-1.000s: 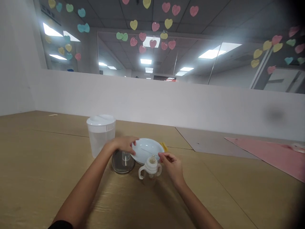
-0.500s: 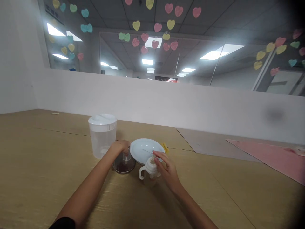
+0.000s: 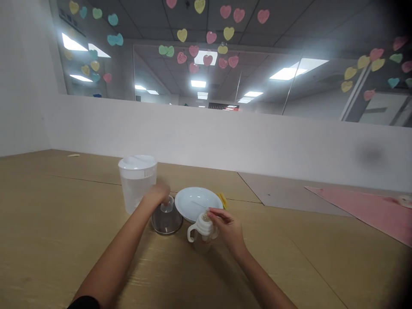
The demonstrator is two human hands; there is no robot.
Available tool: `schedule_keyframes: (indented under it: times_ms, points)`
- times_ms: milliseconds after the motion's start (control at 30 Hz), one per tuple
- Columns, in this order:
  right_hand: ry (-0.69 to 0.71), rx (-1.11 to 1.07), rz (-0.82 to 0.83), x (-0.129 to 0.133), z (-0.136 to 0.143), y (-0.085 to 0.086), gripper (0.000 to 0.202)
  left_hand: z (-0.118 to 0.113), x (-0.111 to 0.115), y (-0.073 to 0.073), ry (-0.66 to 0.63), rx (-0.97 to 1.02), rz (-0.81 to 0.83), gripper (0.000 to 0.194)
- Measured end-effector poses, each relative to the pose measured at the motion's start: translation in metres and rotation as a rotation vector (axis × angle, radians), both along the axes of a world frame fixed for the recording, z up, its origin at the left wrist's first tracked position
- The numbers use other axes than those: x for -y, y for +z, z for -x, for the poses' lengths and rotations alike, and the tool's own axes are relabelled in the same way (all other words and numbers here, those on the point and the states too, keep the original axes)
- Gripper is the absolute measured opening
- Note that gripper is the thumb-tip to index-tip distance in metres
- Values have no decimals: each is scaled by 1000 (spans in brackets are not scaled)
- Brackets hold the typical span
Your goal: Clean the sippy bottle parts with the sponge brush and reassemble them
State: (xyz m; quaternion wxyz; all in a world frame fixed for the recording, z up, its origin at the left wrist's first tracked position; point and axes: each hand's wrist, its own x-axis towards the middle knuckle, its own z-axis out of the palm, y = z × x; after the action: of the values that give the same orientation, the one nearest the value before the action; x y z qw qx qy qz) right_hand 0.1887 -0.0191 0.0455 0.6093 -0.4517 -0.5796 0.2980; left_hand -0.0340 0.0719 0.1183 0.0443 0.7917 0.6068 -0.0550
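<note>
A baby bottle [image 3: 203, 229] with a white collar and white side handles stands upright on the table. The fingertips of my right hand [image 3: 228, 225] pinch its clear teat at the top. To the left, a small clear plastic cup [image 3: 167, 206] rests on a round metal tray [image 3: 166, 225]. My left hand [image 3: 158, 194] is just above and behind the cup, smeared by motion. Whether its fingers still touch the cup's rim I cannot tell. Behind the bottle lies a white oval plate [image 3: 189, 199] with a thin stick-like thing across it.
A tall translucent bucket [image 3: 135, 184] with a white lid stands behind my left forearm. Something yellow [image 3: 222, 200] sticks out past the plate's right edge. A grey mat [image 3: 283, 195] and a pink cloth [image 3: 363, 212] lie to the right, below the white wall.
My left hand has moved slightly up and left, uncovering more of the small cup on the tray. My right fingers have drawn closer together at the teat.
</note>
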Motion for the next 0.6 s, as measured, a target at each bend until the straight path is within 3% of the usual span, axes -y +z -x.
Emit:
schedule_keyframes:
  times_ms: [167, 333, 433, 600]
  points:
    - [-3, -24, -8, 0, 0, 3, 31, 3, 29, 28, 28, -6, -74, 26]
    - [-19, -44, -21, -1, -1, 5, 34, -6, 65, 48, -177, 148, -207, 25]
    - [-5, -20, 5, -1, -2, 6, 35, -12, 82, 54, -331, 287, -258, 31]
    - [-8, 37, -8, 0, -4, 6, 33, -15, 93, 56, -407, 320, -230, 32]
